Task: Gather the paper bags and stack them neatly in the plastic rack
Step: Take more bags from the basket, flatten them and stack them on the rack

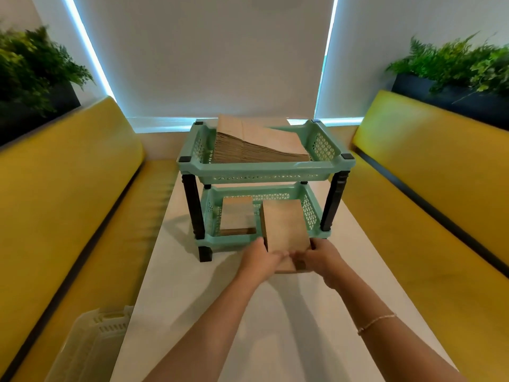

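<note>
Hands: left hand (260,257) and right hand (321,257) both grip one bag stack (285,228)
Rack (264,169): two tiers, three stacks total

hands (289,257) hide the near end of the bag stack (285,227).

A two-tier rack (264,172) stood on a table (192,299) between two benches (68,188). Bags filled its upper tray (256,144); a smaller pile (237,216) lay lower left, beside a stack (283,227) held by both hands (261,257).
</note>
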`<act>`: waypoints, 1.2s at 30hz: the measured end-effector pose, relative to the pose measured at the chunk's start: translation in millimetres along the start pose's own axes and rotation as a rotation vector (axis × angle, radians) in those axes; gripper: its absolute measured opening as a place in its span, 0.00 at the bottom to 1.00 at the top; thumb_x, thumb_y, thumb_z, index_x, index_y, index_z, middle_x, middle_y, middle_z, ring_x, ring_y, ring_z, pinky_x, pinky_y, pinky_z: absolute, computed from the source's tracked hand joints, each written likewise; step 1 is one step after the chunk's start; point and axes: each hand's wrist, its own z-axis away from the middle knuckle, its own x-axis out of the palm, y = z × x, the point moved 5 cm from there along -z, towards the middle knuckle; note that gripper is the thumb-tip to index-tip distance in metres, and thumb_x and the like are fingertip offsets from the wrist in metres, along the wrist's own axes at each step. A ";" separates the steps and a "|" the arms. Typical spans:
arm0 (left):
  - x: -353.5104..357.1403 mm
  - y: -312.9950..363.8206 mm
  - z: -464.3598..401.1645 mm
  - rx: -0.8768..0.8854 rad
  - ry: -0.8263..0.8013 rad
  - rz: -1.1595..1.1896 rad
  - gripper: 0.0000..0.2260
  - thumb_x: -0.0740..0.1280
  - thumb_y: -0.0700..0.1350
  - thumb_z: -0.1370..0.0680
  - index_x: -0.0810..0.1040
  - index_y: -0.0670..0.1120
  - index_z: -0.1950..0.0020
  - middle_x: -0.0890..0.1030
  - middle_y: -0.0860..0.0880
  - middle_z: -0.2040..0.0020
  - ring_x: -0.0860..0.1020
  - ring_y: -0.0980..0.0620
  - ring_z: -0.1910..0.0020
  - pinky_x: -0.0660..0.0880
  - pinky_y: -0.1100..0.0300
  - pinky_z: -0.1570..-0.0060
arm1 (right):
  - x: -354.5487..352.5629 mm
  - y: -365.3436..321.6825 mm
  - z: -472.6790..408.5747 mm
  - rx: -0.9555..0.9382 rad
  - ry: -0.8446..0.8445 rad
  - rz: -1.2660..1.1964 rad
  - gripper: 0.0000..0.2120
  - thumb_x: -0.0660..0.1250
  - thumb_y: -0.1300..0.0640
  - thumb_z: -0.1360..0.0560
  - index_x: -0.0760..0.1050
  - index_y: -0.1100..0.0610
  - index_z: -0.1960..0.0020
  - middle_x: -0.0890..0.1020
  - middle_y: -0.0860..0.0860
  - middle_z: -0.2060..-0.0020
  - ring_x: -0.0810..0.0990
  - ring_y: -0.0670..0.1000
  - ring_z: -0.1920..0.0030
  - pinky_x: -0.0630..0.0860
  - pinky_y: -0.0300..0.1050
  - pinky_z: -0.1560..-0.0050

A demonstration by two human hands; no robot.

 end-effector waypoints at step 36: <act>-67.0 2.4 -130.7 -0.305 0.237 -0.318 0.14 0.62 0.41 0.22 0.68 0.38 0.38 0.74 0.42 0.41 0.75 0.44 0.44 0.73 0.57 0.50 | 38.0 -98.3 -95.6 -0.193 0.072 0.495 0.22 0.63 0.59 0.24 0.63 0.65 0.33 0.73 0.60 0.38 0.74 0.55 0.42 0.73 0.43 0.41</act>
